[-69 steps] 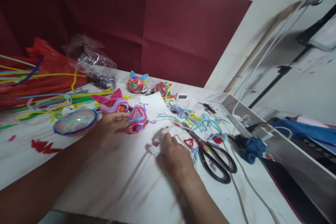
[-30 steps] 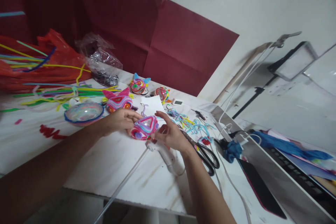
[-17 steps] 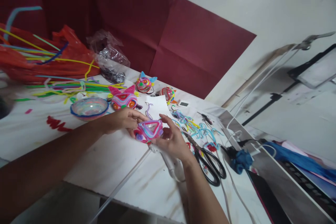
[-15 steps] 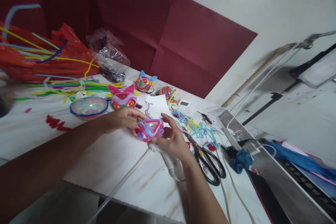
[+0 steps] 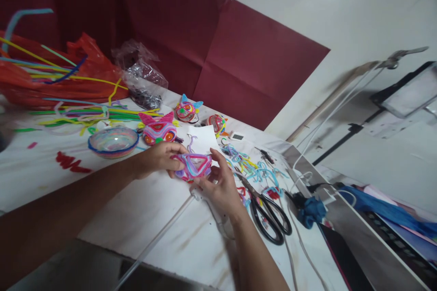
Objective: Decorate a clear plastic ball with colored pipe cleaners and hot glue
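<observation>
Between my two hands is a pink, purple and light-blue pipe-cleaner craft piece (image 5: 194, 166) with a clear patch in its middle. My left hand (image 5: 160, 160) pinches its left side, the thumb on top. My right hand (image 5: 220, 186) curls round its right side, fingertips on its edge. Beneath my right hand lies a white glue gun (image 5: 223, 223), partly hidden, with a long clear glue stick (image 5: 157, 238) running toward the table's front edge. Just behind stand a pink-eared animal head (image 5: 159, 131) and a white sheet of paper (image 5: 204, 138).
Black-handled scissors (image 5: 269, 218) lie to the right, beside scattered pipe-cleaner scraps (image 5: 251, 161). At left are a colourful bowl (image 5: 113, 142), red scraps (image 5: 70, 162) and a red bag (image 5: 92, 66) of pipe cleaners. A blue-eared head (image 5: 186, 110) stands farther back. Cables (image 5: 302, 241) run at right.
The craft piece has turned slightly in my hands and shifted a little up and left. My left thumb now lies farther over its top. The whole view has shifted slightly.
</observation>
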`<state>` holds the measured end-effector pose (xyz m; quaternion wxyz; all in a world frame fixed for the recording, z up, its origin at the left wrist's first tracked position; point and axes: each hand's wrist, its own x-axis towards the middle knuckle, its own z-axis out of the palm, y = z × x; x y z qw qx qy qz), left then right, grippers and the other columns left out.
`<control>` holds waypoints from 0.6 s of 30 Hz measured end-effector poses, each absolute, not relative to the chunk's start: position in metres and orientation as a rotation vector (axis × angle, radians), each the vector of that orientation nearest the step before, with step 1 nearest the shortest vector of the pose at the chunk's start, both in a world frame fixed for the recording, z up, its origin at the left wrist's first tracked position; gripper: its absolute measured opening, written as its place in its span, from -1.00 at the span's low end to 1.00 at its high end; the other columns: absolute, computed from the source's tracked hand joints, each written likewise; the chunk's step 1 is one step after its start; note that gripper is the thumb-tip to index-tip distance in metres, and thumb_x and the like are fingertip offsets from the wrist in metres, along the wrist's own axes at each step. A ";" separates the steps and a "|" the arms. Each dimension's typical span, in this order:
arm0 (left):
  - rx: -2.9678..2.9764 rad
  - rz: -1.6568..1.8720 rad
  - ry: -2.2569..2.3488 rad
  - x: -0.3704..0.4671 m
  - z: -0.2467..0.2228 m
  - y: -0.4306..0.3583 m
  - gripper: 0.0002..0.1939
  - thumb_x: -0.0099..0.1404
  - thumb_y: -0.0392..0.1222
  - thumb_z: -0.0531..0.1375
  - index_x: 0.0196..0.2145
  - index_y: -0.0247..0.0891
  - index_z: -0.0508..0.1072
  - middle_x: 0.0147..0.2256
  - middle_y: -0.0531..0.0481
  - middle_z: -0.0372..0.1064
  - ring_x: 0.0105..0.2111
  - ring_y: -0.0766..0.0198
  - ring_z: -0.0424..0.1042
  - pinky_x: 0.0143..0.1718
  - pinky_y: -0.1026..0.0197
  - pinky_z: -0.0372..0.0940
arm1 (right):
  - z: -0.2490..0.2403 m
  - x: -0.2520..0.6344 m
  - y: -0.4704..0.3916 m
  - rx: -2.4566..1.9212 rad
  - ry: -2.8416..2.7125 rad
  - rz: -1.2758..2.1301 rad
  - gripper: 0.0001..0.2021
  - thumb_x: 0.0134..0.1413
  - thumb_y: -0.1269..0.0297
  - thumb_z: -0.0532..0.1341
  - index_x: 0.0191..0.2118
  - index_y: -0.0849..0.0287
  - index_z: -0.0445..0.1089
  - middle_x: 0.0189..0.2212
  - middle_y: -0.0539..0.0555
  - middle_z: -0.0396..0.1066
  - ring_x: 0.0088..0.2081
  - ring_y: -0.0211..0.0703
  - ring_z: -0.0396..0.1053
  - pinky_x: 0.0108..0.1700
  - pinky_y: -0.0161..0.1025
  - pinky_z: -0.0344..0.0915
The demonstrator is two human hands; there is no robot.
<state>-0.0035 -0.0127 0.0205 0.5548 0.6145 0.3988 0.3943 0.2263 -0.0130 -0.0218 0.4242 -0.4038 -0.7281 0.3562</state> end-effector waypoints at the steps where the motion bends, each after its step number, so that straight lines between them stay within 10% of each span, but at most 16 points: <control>1: 1.459 0.935 0.957 -0.002 0.021 -0.013 -0.62 -0.04 -0.01 0.43 -0.32 -0.26 0.51 -0.43 0.00 0.46 -0.45 0.26 0.37 -0.48 0.31 0.31 | -0.022 0.226 -0.013 -0.989 -1.802 0.915 -0.17 0.02 0.17 0.38 0.36 0.03 0.03 -0.25 0.02 0.45 -0.34 -0.14 0.44 -0.33 -0.21 0.41; 18: 1.467 0.972 1.088 0.009 0.016 -0.014 -0.68 0.01 -0.06 0.39 -0.34 -0.28 0.46 -0.50 0.05 0.40 -0.51 0.29 0.34 -0.50 0.28 0.32 | -0.010 0.213 -0.026 -1.090 -1.733 0.905 -0.18 -0.05 0.18 0.35 0.33 0.15 0.07 -0.14 0.11 0.43 -0.38 -0.17 0.38 -0.39 -0.23 0.36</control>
